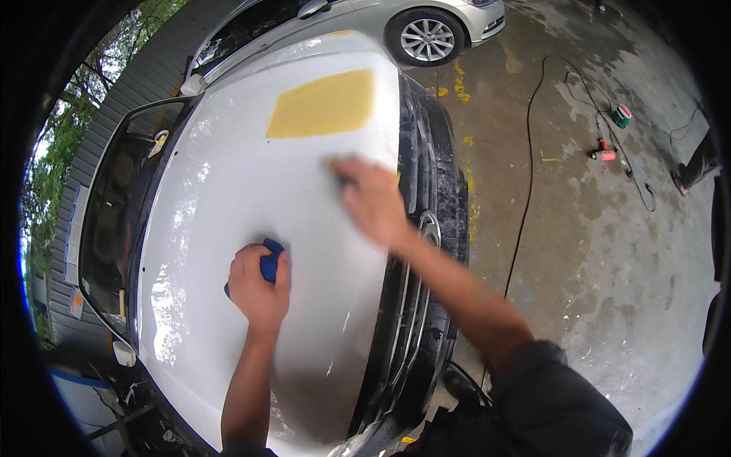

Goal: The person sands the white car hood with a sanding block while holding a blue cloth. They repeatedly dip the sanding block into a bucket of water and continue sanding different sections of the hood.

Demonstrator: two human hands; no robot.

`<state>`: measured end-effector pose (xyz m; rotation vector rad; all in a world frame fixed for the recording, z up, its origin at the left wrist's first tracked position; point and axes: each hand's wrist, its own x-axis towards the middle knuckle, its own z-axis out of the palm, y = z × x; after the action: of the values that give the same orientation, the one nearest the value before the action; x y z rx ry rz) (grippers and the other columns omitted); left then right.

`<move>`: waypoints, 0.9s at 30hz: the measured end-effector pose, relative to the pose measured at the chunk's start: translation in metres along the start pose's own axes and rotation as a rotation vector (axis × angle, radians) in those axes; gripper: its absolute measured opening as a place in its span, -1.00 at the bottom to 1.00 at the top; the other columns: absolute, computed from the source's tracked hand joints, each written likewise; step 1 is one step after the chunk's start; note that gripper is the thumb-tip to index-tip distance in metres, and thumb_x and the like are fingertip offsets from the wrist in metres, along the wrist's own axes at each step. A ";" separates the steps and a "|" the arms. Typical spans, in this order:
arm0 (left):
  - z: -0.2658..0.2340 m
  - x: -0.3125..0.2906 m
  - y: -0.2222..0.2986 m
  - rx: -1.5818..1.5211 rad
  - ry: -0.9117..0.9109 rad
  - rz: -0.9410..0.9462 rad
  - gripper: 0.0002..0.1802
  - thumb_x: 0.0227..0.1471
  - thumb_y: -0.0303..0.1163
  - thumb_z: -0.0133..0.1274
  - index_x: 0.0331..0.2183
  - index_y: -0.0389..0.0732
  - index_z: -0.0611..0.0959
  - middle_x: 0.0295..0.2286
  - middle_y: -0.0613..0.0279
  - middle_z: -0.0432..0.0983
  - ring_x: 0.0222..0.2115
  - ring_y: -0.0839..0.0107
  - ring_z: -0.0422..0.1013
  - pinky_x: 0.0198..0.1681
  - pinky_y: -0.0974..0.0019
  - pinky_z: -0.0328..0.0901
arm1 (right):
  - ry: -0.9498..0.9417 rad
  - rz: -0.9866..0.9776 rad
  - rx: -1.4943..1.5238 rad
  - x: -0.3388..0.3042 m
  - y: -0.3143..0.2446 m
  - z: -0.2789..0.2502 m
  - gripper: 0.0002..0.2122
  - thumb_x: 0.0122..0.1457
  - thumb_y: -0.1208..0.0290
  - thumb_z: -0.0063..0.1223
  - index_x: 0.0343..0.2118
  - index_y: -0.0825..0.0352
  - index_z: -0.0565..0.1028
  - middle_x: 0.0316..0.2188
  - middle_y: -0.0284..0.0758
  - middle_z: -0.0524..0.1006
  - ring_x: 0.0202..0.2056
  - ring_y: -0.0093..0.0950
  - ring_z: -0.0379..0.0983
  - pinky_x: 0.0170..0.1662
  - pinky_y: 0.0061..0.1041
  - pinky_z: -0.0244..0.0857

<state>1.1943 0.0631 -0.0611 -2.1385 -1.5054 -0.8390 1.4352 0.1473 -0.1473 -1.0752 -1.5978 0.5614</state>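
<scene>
A white car hood [221, 175] lies under both my hands, with a large yellow patch of filler [324, 105] on its far part. My left hand [259, 289] is wrapped around a blue sponge-like block [271, 260] and rests on the middle of the hood. Farther right, close to the front edge and just on the near side of the yellow patch, my right hand [369, 194] is blurred by motion. Its fingers are bent down to the paint around a small, partly yellowish piece [332, 164], too smeared to name.
The black grille [415, 152] and bumper run along the hood's right side, the windshield [126, 190] along its left. A silver car [350, 19] stands beyond. On the wet floor lie a long cable [528, 145], a red power tool [604, 152] and a green-and-white can [622, 116]. Someone's foot [679, 183] shows at far right.
</scene>
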 end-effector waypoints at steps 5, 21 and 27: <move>0.013 -0.003 -0.001 -0.025 -0.010 -0.019 -0.74 0.07 -0.35 0.32 -0.26 -0.19 0.58 -0.25 0.09 0.60 -0.24 0.00 0.53 -0.15 0.09 0.42 | 0.026 0.084 -0.064 0.009 -0.004 -0.004 -0.47 0.48 0.03 -0.27 0.34 0.29 0.33 0.37 -0.18 0.32 0.47 -0.22 0.06 0.49 -0.12 -0.21; 0.005 -0.013 -0.006 0.001 -0.021 -0.037 -0.76 0.07 -0.41 0.32 -0.26 -0.20 0.58 -0.24 0.08 0.60 -0.23 0.02 0.53 -0.13 0.11 0.42 | -0.215 -0.242 -0.093 -0.069 -0.032 0.015 -0.41 0.34 0.04 -0.11 0.38 0.18 0.33 0.46 -0.35 0.21 0.50 -0.27 -0.01 0.53 -0.10 -0.27; 0.016 0.007 0.006 -0.055 -0.003 0.005 -0.76 0.06 -0.44 0.32 -0.27 -0.23 0.58 -0.23 0.07 0.60 -0.23 0.01 0.53 -0.13 0.10 0.42 | 0.060 -0.023 -0.052 0.064 0.049 -0.030 -0.37 0.38 -0.03 -0.17 0.40 0.26 0.28 0.38 -0.18 0.33 0.48 -0.20 0.04 0.49 -0.08 -0.17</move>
<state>1.2056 0.0757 -0.0679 -2.1826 -1.4941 -0.8854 1.4797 0.2208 -0.1445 -1.1015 -1.5783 0.4705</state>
